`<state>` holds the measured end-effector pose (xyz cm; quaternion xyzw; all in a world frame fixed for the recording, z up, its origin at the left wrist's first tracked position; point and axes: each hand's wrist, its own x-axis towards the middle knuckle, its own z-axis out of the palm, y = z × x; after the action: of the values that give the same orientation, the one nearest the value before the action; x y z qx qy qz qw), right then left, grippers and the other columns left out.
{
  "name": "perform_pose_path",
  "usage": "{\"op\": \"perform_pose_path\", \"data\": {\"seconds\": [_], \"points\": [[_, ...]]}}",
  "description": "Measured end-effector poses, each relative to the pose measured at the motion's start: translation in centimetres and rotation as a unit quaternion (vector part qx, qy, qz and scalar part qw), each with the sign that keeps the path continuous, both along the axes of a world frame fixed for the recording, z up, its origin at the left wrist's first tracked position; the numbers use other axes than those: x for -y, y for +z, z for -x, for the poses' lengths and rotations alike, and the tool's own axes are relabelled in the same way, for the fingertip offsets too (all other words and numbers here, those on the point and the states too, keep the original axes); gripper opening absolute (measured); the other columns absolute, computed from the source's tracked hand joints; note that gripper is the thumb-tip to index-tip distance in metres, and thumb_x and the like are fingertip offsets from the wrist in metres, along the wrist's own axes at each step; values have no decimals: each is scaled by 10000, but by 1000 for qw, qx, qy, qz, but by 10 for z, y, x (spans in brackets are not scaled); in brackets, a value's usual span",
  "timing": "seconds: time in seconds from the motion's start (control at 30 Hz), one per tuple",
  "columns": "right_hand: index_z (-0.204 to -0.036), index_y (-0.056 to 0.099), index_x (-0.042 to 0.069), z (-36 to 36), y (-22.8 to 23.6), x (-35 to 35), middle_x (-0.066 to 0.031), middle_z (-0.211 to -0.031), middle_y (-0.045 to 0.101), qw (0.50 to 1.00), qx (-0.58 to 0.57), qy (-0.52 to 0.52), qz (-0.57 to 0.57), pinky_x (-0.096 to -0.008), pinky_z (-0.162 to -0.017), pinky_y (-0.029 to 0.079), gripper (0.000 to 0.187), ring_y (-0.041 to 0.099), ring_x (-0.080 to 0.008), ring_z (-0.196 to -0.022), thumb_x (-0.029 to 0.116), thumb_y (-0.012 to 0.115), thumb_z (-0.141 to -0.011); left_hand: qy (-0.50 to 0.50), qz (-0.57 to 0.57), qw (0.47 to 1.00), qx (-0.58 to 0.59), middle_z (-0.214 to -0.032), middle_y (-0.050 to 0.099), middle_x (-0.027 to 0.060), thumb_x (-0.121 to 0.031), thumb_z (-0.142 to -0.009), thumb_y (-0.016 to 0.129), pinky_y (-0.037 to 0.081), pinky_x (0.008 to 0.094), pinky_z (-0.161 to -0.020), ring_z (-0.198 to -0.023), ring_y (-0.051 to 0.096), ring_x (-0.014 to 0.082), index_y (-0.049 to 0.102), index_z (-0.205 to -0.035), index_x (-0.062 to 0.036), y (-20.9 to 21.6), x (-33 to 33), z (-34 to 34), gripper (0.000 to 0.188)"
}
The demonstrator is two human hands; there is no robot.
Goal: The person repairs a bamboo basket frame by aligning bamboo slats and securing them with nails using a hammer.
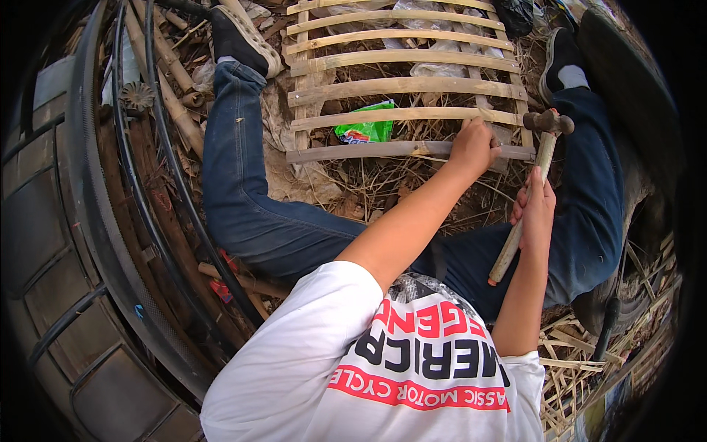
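Between my legs lies a slatted frame [409, 82], with several bamboo strips laid across lengthwise wooden rails. My left hand [475, 146] is closed at the near end of the frame, over the right part of its two nearest strips. Its fingertips reach the second nearest strip [412, 115], close to the middle rail; what they pinch, if anything, is hidden. In my right hand [536, 205] is a hammer [546, 153], gripped partway along its pale wooden handle. The rusty hammer head points away from me, just right of the frame's near right corner.
A green plastic wrapper [372, 124] lies under the strips. On the left are black metal tubes [158, 184], a panelled dark seat [81, 280] and bamboo poles [173, 103]. A woven bamboo piece [574, 361] lies at lower right. Dry straw and litter cover the ground.
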<state>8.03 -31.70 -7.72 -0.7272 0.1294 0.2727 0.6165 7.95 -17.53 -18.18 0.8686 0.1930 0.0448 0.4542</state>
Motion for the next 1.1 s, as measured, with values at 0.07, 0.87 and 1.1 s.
{"op": "perform_pose_path", "data": {"seconds": [0.07,0.87,1.1], "points": [[-856,461,117,2,0,0,47,-552,363,1000,0,2,6,-224,-353,332,342,381,-49,-408,426,483,-1003,3,-6,1000,6,-967,613,162,-153,-676,825,486,414,-889,-1020,572,349,699,-726,-42,-1,1,0,175],[-866,460,112,3,-15,-7,39,-561,374,997,-13,45,53,-216,-351,335,358,390,-52,-405,444,480,-1001,17,-15,1000,18,-1020,604,173,-125,-654,813,488,414,-909,-1064,549,356,698,-745,-44,-6,1,-2,168],[-869,465,107,1,-19,-10,39,-563,380,995,-35,63,63,-218,-353,341,361,391,-53,-407,444,486,-997,19,-17,1000,13,-1015,604,173,-137,-657,817,487,415,-910,-1066,550,354,705,-762,-42,-5,-3,-3,181]]}}
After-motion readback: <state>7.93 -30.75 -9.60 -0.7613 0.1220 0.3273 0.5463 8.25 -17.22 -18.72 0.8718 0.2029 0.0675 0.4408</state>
